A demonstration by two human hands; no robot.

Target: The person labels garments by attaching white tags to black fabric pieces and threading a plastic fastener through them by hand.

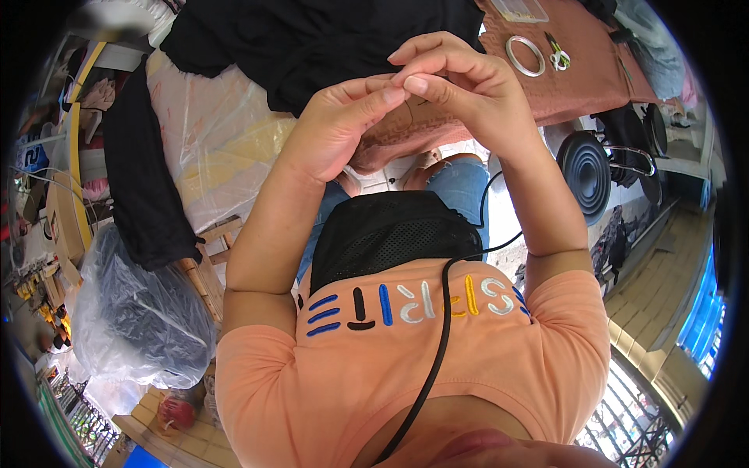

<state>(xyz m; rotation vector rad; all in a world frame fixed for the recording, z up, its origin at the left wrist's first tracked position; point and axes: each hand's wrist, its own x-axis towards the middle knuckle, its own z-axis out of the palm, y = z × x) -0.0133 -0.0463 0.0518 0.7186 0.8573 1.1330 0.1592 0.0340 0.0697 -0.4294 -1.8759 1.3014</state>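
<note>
Not much in the way of packaging here, and no screens or signs that I can make out. Far left there's a big clear plastic bag stuffed with something dark, sitting on the floor next to a wooden bench. A sheet of clear plastic wrap covers pale, yellowish material on the table up top. At the top edge, on the reddish cloth, sits a small clear plastic box, flat and rectangular. Any labels are too small to tell.
</note>
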